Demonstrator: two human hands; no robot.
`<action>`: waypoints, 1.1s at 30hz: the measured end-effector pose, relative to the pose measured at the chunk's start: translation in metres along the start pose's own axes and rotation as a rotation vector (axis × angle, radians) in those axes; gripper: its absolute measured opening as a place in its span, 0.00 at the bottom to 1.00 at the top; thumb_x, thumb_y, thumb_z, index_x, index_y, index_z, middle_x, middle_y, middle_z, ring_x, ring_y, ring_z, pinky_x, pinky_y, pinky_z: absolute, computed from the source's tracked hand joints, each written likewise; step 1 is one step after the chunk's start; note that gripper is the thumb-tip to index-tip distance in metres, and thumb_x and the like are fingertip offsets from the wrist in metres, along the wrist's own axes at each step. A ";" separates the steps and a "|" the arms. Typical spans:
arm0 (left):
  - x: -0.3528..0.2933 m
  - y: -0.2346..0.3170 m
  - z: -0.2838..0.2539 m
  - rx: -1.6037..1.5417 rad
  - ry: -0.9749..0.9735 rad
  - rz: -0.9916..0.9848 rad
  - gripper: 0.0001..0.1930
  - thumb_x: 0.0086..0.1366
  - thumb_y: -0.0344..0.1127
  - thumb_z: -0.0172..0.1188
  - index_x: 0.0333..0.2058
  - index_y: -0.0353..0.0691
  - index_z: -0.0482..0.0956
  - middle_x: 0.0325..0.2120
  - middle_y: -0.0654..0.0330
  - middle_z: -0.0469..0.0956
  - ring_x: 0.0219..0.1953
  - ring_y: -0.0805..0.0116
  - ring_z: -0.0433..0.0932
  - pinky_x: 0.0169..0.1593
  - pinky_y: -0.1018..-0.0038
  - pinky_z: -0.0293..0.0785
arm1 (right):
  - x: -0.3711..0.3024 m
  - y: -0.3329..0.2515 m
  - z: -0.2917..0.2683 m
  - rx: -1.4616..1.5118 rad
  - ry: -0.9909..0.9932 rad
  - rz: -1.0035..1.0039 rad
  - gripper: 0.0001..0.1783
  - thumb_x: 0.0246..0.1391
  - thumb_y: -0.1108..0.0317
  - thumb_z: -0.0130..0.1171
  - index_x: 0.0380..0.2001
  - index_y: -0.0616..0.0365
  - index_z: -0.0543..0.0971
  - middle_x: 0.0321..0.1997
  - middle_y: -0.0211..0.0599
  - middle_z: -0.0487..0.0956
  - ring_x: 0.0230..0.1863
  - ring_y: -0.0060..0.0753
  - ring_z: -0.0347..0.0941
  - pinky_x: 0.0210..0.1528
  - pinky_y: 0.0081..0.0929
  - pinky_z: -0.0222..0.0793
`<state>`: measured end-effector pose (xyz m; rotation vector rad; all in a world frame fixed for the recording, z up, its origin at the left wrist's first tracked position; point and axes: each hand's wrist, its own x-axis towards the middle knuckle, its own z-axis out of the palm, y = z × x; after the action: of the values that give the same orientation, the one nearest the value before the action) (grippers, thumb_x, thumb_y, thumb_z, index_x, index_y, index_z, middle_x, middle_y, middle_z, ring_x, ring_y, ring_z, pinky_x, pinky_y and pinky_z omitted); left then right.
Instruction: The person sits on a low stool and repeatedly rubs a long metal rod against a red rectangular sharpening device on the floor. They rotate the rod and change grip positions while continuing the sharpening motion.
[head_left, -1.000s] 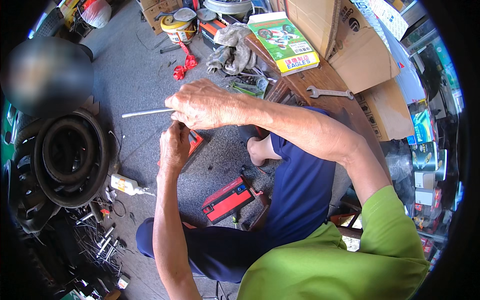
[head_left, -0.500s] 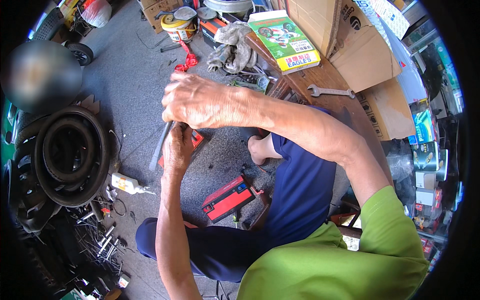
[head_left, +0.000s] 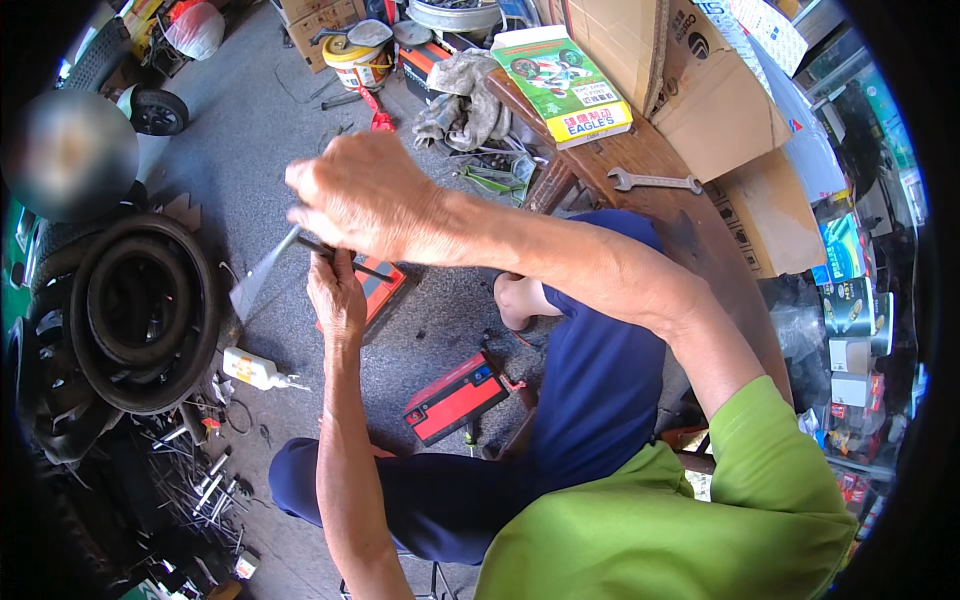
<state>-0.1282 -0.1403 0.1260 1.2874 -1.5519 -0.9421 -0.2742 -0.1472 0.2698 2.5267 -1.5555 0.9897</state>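
Note:
My left hand is raised above the floor, its thumb and fingers closed round a thin dark rod that lies slantwise. Just above it my right hand is curled closed and slightly smeared by motion. From its fingertips a flat grey metal bar, blurred, slants down to the left; its exact kind cannot be made out. Behind my left hand, a red-topped battery-like box stands on the floor, partly covered. Another red and black box lies closer to my legs.
Black tyres are piled at the left, above scattered metal rods. A white bottle lies nearby. At the right, a wooden bench bears a wrench and a green box. Grey rags lie beyond my hands.
My right hand has moved left and its bar has swung outward to the left. My left hand has shifted slightly left and down, and the dark rod now shows.

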 end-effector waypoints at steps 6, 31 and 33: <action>-0.006 0.012 0.008 0.108 -0.126 0.062 0.09 0.71 0.32 0.50 0.41 0.33 0.75 0.31 0.48 0.81 0.35 0.61 0.81 0.41 0.66 0.74 | 0.000 0.024 -0.013 -0.041 0.055 -0.020 0.15 0.52 0.57 0.64 0.23 0.57 0.79 0.15 0.41 0.77 0.21 0.42 0.79 0.26 0.39 0.72; -0.010 -0.002 0.010 0.205 -0.102 0.309 0.06 0.67 0.27 0.49 0.40 0.32 0.72 0.27 0.38 0.77 0.31 0.36 0.78 0.30 0.57 0.69 | -0.012 0.011 -0.002 -0.203 -0.315 -0.358 0.08 0.45 0.64 0.65 0.22 0.58 0.82 0.21 0.39 0.80 0.31 0.41 0.82 0.35 0.39 0.77; -0.009 -0.003 0.008 0.210 -0.135 0.209 0.06 0.67 0.26 0.47 0.36 0.30 0.72 0.25 0.38 0.77 0.31 0.37 0.78 0.31 0.57 0.70 | -0.012 0.007 0.003 0.000 -0.243 -0.133 0.11 0.47 0.62 0.65 0.21 0.60 0.81 0.20 0.43 0.79 0.28 0.44 0.81 0.31 0.41 0.76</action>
<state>-0.1346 -0.1318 0.1191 1.1944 -1.8920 -0.7611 -0.2816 -0.1419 0.2589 2.7960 -1.4109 0.6897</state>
